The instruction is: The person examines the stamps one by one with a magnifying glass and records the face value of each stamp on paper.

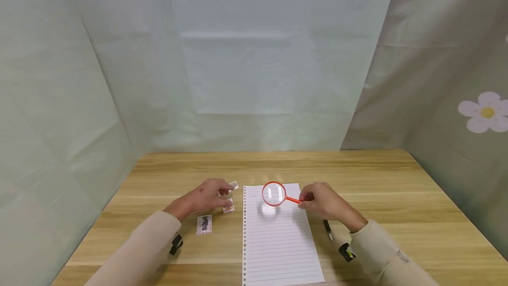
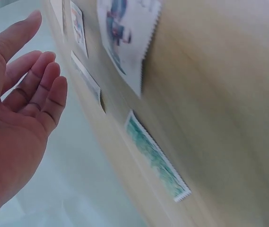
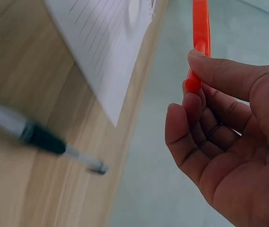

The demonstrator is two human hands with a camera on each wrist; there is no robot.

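Note:
My right hand [image 1: 304, 200] pinches the orange handle [image 3: 201, 38] of a red-rimmed magnifying glass [image 1: 274, 193], holding its lens a little above the top of a lined loose-leaf sheet [image 1: 278, 237]. In the right wrist view the thumb and curled fingers [image 3: 186, 127] close on the handle's end. My left hand [image 1: 220, 194] hovers over small stamps left of the sheet, fingers [image 2: 44, 90] straight and holding nothing. One stamp [image 1: 234, 185] lies by its fingertips, another [image 1: 228, 208] just below them, and a third [image 1: 204, 224] nearer me. The left wrist view shows a green stamp [image 2: 158, 163] and a larger stamp [image 2: 125, 38].
A black and silver pen [image 1: 327, 230] lies on the wooden table [image 1: 397, 215] right of the sheet, under my right wrist; it shows blurred in the right wrist view [image 3: 44, 139]. Pale cloth walls [image 1: 270, 78] close in the table on three sides.

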